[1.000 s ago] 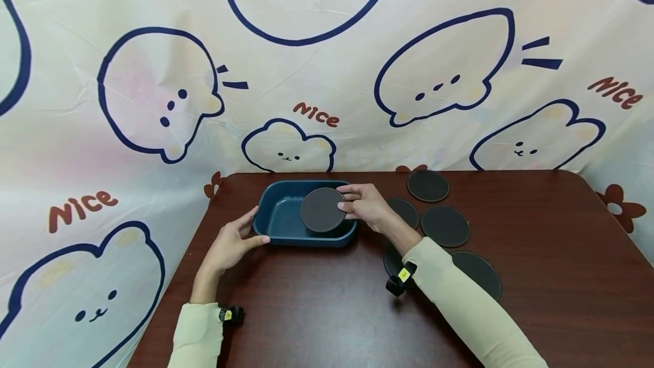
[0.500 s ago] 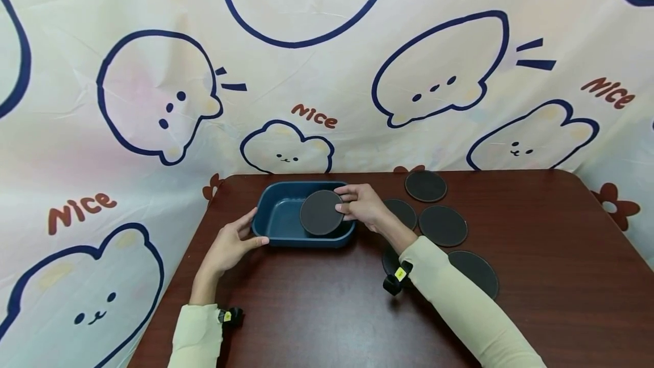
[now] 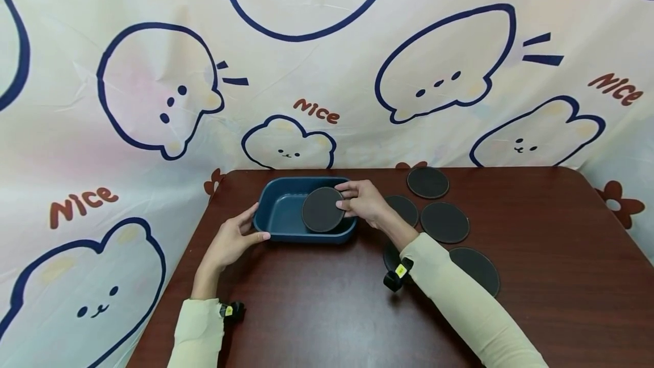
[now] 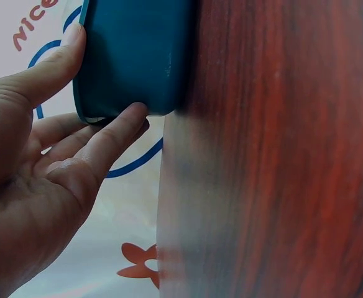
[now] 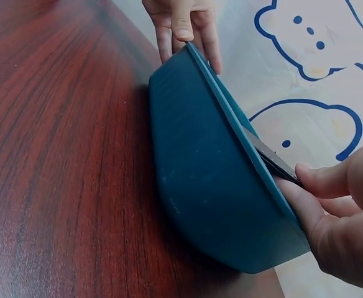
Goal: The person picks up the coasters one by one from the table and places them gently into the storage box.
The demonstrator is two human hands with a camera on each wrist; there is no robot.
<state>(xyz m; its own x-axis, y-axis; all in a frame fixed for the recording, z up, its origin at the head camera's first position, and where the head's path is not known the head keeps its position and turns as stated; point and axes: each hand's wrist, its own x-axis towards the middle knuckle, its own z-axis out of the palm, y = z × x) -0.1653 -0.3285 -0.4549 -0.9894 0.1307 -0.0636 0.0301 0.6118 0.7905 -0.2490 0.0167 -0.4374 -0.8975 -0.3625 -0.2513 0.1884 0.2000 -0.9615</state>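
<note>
A dark blue tray [image 3: 278,189] stands on the brown table near its far left. My left hand [image 3: 232,240] holds the tray's near left corner, thumb on the near wall and fingers on the left wall; the left wrist view shows this hand [image 4: 38,161] against the tray [image 4: 138,56]. My right hand [image 3: 360,200] pinches the right edge of a dark round disc [image 3: 322,210], which is tilted over the tray's right half and leans towards the near rim. In the right wrist view the disc's thin edge [image 5: 271,160] lies on the tray's rim [image 5: 200,174], beside my right hand's fingers [image 5: 337,211].
Several more dark round discs lie flat on the table [image 3: 317,305] to the right of the tray: one at the back [image 3: 428,182], one in the middle [image 3: 444,222], one nearer [image 3: 477,268]. A cartoon-printed sheet hangs behind and to the left.
The right hand has eased the disc slightly further down into the tray. The left hand has stayed at the tray's corner.
</note>
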